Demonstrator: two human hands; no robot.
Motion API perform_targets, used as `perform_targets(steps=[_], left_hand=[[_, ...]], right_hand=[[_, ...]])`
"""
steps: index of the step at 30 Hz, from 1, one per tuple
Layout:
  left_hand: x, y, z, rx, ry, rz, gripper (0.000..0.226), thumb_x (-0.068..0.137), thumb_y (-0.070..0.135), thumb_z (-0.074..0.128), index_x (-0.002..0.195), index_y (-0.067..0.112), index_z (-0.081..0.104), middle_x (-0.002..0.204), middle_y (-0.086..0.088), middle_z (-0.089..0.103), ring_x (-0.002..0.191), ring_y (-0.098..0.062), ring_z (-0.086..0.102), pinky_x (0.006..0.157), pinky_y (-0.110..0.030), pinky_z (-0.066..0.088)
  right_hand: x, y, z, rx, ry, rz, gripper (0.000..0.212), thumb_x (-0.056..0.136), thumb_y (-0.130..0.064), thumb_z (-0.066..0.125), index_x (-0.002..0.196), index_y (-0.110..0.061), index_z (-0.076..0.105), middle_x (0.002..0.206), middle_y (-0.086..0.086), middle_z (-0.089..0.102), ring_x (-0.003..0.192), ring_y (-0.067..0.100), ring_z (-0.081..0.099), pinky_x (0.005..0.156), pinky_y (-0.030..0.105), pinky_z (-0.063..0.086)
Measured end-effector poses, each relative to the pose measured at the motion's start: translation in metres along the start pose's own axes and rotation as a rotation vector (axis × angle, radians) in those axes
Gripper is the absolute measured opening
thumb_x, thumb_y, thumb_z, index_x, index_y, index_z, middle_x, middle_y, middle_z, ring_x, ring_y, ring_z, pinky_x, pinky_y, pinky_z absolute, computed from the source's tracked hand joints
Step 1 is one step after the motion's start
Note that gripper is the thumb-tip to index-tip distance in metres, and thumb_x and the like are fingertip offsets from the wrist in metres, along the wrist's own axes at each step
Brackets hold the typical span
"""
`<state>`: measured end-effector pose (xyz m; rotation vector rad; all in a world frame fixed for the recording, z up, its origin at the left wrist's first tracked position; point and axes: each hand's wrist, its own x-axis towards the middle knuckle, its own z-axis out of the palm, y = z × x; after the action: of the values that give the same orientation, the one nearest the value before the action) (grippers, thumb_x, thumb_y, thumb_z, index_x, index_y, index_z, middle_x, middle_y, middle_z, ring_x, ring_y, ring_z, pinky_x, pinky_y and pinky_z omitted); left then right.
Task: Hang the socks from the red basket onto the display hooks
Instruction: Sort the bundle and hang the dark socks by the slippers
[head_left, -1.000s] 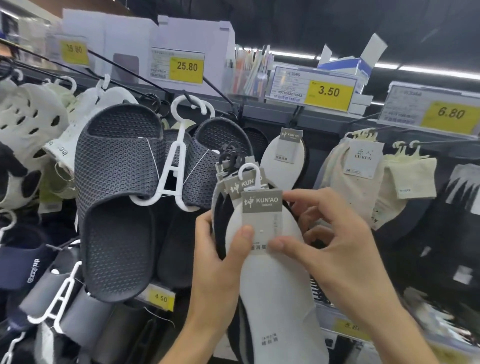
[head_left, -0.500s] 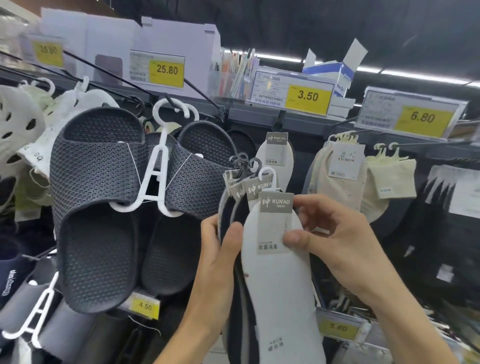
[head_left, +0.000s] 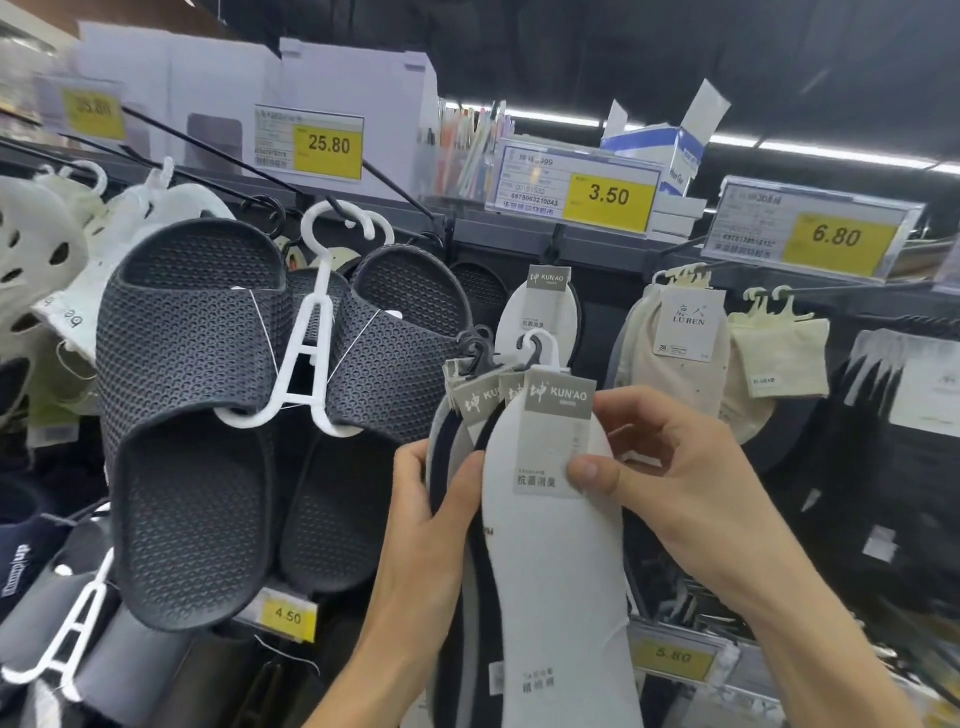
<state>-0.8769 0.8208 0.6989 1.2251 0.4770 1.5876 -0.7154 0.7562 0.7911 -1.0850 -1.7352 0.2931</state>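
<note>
I hold a fanned stack of flat sock packs (head_left: 550, 561), white and dark, each with a grey "KUN'AO" card and a small hanger hook on top. My left hand (head_left: 436, 525) grips the stack's left edge, thumb on the front. My right hand (head_left: 670, 467) pinches the front pack's grey card (head_left: 558, 410), thumb on the label. Its white hanger hook (head_left: 537, 345) stands just below the display hook (head_left: 553, 244) under the 3.50 tag, where one identical pack (head_left: 545, 322) hangs. The red basket is out of view.
Dark mesh slippers (head_left: 192, 395) on a white hanger hang close to the left of my hands. Cream socks (head_left: 680, 364) hang on the hooks to the right, under the 6.80 tag (head_left: 836, 236). Long black hook rods jut out at upper left. Price rails run below.
Both hands have carried the sock stack rightward and slightly up toward the hook under the 3.50 tag. The grips are unchanged.
</note>
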Motion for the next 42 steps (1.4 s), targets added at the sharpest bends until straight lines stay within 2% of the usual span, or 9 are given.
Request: perform_targets(steps=[7,10,16,21,26,30,33,39,42], left_hand=[[0.004,0.007,-0.013,0.016,0.104,0.125,0.054,0.058,0.079,0.076,0.095,0.043,0.061,0.097,0.005,0.076,0.085,-0.009,0.073,0.064,-0.025,0.058],[0.001,0.011,-0.024,0.1,0.125,0.17,0.053,0.06,0.082,0.071,0.094,0.044,0.059,0.093,0.009,0.074,0.08,-0.005,0.071,0.06,-0.024,0.056],[-0.008,0.009,-0.017,0.127,0.061,0.17,0.033,0.069,0.066,0.071,0.09,0.044,0.059,0.09,0.012,0.074,0.076,0.0,0.071,0.058,-0.017,0.054],[-0.009,0.007,-0.012,0.113,0.042,0.144,0.03,0.07,0.062,0.071,0.09,0.043,0.06,0.09,0.011,0.075,0.076,0.0,0.071,0.059,-0.018,0.055],[-0.008,0.007,-0.013,0.108,0.031,0.141,0.039,0.066,0.07,0.073,0.091,0.043,0.059,0.092,0.01,0.075,0.078,-0.003,0.072,0.06,-0.019,0.055],[-0.008,0.004,-0.013,0.109,0.035,0.137,0.04,0.065,0.07,0.073,0.09,0.042,0.06,0.091,0.01,0.076,0.077,-0.001,0.071,0.06,-0.018,0.055],[-0.007,0.002,-0.012,0.116,0.036,0.134,0.033,0.068,0.064,0.071,0.091,0.042,0.06,0.092,0.01,0.076,0.078,-0.002,0.072,0.061,-0.017,0.055],[-0.005,0.002,-0.01,0.112,0.032,0.131,0.031,0.069,0.063,0.07,0.09,0.043,0.06,0.091,0.011,0.076,0.077,-0.002,0.072,0.06,-0.017,0.055],[-0.003,0.001,-0.01,0.113,0.034,0.13,0.031,0.069,0.063,0.07,0.09,0.042,0.059,0.091,0.011,0.076,0.077,-0.002,0.072,0.06,-0.017,0.054]], right_hand=[[0.016,0.012,-0.025,0.303,0.157,0.048,0.035,0.07,-0.011,0.074,0.102,-0.025,0.071,0.105,0.003,0.073,0.099,0.031,0.07,0.086,0.047,0.058],[0.042,0.016,-0.041,0.279,0.302,0.099,0.038,0.085,0.004,0.062,0.113,-0.022,0.066,0.096,-0.005,0.075,0.089,0.022,0.074,0.072,0.038,0.062],[0.102,0.028,-0.027,-0.08,0.399,0.032,0.045,0.091,-0.006,0.059,0.129,-0.03,0.06,0.099,-0.022,0.064,0.084,-0.008,0.064,0.07,0.015,0.056],[0.145,0.048,-0.012,-0.078,0.357,0.028,0.054,0.09,-0.001,0.056,0.142,-0.018,0.052,0.132,-0.001,0.062,0.118,0.016,0.06,0.101,0.042,0.051],[0.16,0.069,-0.004,-0.038,0.291,0.006,0.056,0.091,0.001,0.055,0.145,-0.013,0.047,0.116,-0.019,0.062,0.097,-0.014,0.062,0.079,0.014,0.053],[0.161,0.079,-0.005,-0.097,0.25,0.017,0.062,0.092,0.002,0.055,0.15,-0.015,0.04,0.143,-0.004,0.055,0.126,0.009,0.056,0.104,0.036,0.05],[0.157,0.08,-0.006,-0.173,0.22,0.021,0.063,0.094,0.003,0.053,0.152,-0.014,0.036,0.147,0.001,0.051,0.131,0.017,0.052,0.107,0.04,0.047],[0.117,0.057,0.002,-0.157,0.318,0.082,0.059,0.095,-0.013,0.062,0.149,-0.01,0.038,0.137,-0.007,0.054,0.11,-0.004,0.05,0.079,-0.001,0.041],[0.065,0.033,0.008,-0.066,0.276,-0.035,0.03,0.092,-0.031,0.066,0.122,-0.03,0.062,0.099,-0.022,0.066,0.09,-0.003,0.065,0.072,0.009,0.053]])
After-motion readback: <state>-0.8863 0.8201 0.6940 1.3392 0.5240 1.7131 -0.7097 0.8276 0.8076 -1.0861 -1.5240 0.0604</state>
